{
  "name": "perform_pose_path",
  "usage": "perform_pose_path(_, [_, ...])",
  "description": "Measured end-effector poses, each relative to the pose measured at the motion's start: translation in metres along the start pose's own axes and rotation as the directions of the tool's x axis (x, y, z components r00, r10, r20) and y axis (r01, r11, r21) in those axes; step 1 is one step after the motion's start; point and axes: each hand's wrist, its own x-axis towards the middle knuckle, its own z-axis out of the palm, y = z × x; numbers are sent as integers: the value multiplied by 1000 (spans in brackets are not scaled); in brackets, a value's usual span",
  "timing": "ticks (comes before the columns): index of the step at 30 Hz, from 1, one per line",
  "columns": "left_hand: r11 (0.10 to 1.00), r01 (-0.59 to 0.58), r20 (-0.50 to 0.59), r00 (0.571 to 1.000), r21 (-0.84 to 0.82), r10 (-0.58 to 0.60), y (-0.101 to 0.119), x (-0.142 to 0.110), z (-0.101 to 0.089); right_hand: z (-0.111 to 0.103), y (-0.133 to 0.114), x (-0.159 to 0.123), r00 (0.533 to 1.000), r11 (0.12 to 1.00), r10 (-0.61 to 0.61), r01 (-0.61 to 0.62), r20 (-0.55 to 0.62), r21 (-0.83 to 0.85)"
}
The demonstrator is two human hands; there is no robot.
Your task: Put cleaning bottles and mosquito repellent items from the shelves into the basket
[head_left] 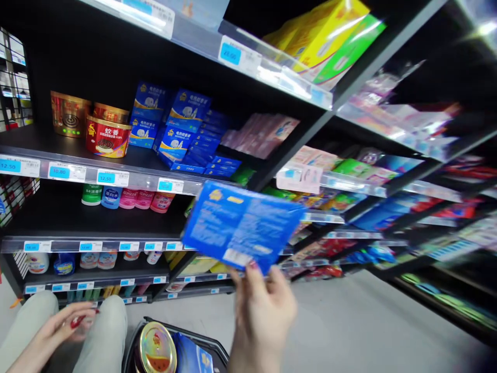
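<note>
My right hand (262,311) is closed on the lower edge of a flat blue box (243,223), thumb in front. The side facing me has white and yellow print and a barcode, blurred. My left hand (64,329) is over my knees, holding nothing, its fingers loosely apart. Below, a black shopping basket (207,342) contains a gold-lidded tin (157,347) and another blue box (192,355). On the shelf ahead, blue mosquito-repellent boxes (176,142) are stacked beside a red mosquito-coil tin (107,137).
Brown coil tins (70,114) stand left on the same shelf, pink packs (262,135) to its right. Several bottles (128,198) line the shelf below. Yellow and green boxes (330,41) sit above. Shelving runs away to the right beside grey floor (341,326).
</note>
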Motion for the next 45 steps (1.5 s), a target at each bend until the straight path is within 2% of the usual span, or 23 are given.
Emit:
perform_pose_path(2, [991,-129,40,991,-25,129,35,8,22,-1,12,-48,951,945,295,-305,94,117])
perform_pose_path(5, [971,-220,54,973,-89,226,77,20,52,11,25,-100,823,816,504,-553,262,169])
perform_pose_path(7, [972,-210,-4,978,-103,211,89,29,64,20,31,-122,765,762,536,-620,358,184])
perform_pose_path(10, [984,-154,-53,987,-94,149,90,37,65,27,36,-140,722,732,540,-657,432,183])
perform_pose_path(16, [987,-104,-13,995,-125,103,90,37,52,23,37,-147,714,741,527,-652,462,163])
perform_pose_path(19, [990,-94,5,995,-101,95,92,37,56,20,37,-150,732,762,513,-629,447,155])
perform_pose_path(21, [987,-143,-30,989,-70,142,89,38,62,19,39,-157,801,832,466,-542,375,123])
perform_pose_path(23, [965,-260,-120,959,-26,255,82,36,72,18,42,-168,924,948,306,-318,229,18])
perform_pose_path(24, [947,-321,-153,936,-6,316,78,34,78,19,44,-174,978,988,149,-141,148,-68])
perform_pose_path(25, [931,-365,-159,920,-5,360,73,31,84,19,47,-181,994,985,-48,64,100,-160])
perform_pose_path(26, [924,-382,-134,917,-29,375,69,27,90,20,49,-187,963,934,-247,267,110,-238])
perform_pose_path(27, [924,-374,-93,926,-77,367,67,22,96,21,52,-192,893,848,-420,450,164,-279])
perform_pose_path(29, [931,-297,-50,955,-213,294,65,15,105,23,55,-201,707,661,-627,705,327,-258])
perform_pose_path(32, [900,-203,-184,973,-386,140,72,12,107,25,55,-209,512,498,-675,848,531,-183])
perform_pose_path(35, [854,-223,-348,936,-470,52,83,18,95,24,47,-205,389,495,-635,868,667,-36])
perform_pose_path(36, [845,-233,-375,926,-482,41,86,21,88,23,43,-200,380,521,-633,853,674,8])
perform_pose_path(37, [839,-237,-380,924,-491,39,88,23,80,22,39,-192,425,570,-623,822,657,10])
perform_pose_path(39, [833,-215,-318,947,-509,50,91,27,65,20,32,-173,662,748,-511,657,548,-96])
perform_pose_path(40, [836,-191,-260,964,-515,60,91,29,58,20,28,-161,789,858,-367,492,492,-148])
perform_pose_path(41, [841,-165,-196,978,-515,72,90,31,52,20,25,-150,864,942,-180,288,471,-169])
perform_pose_path(42, [849,-139,-138,987,-510,79,89,32,47,20,23,-140,867,983,12,81,499,-165])
perform_pose_path(43, [857,-117,-92,992,-501,82,87,34,43,21,21,-132,814,983,168,-99,556,-153])
perform_pose_path(45, [872,-82,-15,996,-483,86,84,38,39,22,19,-122,684,941,321,-308,655,-139])
